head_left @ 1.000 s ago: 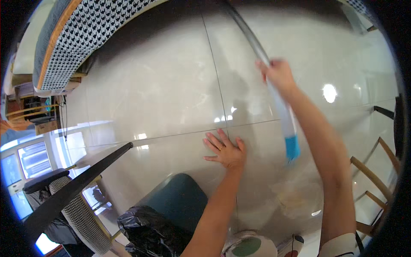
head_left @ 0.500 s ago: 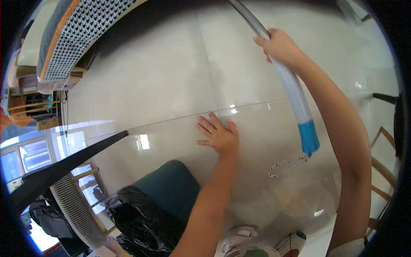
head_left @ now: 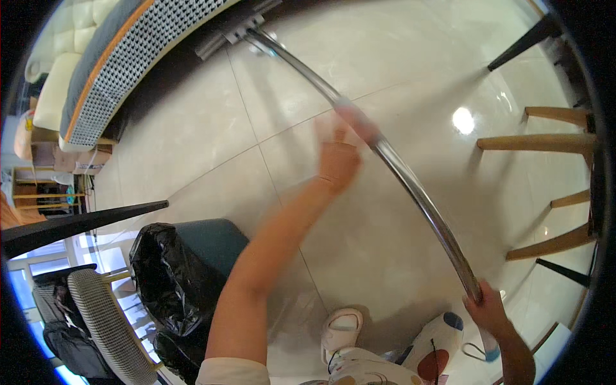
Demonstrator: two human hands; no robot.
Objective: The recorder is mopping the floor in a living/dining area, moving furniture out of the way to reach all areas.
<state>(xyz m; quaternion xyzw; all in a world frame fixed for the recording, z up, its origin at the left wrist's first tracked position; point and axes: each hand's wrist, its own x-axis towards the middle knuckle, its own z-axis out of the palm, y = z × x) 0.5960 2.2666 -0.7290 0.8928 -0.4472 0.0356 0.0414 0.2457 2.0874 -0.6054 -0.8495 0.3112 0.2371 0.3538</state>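
A long-handled floor mop with a shiny metal pole (head_left: 417,192) slants across the floor. Its flat grey head (head_left: 240,31) lies beside the sofa's base at the upper left. Near the lower right, my right hand (head_left: 489,311) is closed around the pole close to its grip end, where a bit of blue and a hanging loop (head_left: 473,351) show. My left hand (head_left: 340,160) is just beside the middle of the pole, its fingers smeared by motion; whether they touch the pole is unclear. A blurred pinkish section (head_left: 357,122) is on the pole there.
A sofa (head_left: 122,64) with a houndstooth side runs along the upper left. A dark teal bin (head_left: 215,247) with a black bag (head_left: 170,276) lies to my left. Wooden chair legs (head_left: 536,142) stand at the right; black table legs (head_left: 96,220) reach in from both sides.
My right hand has drawn the mop's grip end down toward me, bringing the mop head into view. My left hand has moved up from the floor area toward the pole. The view has shifted.
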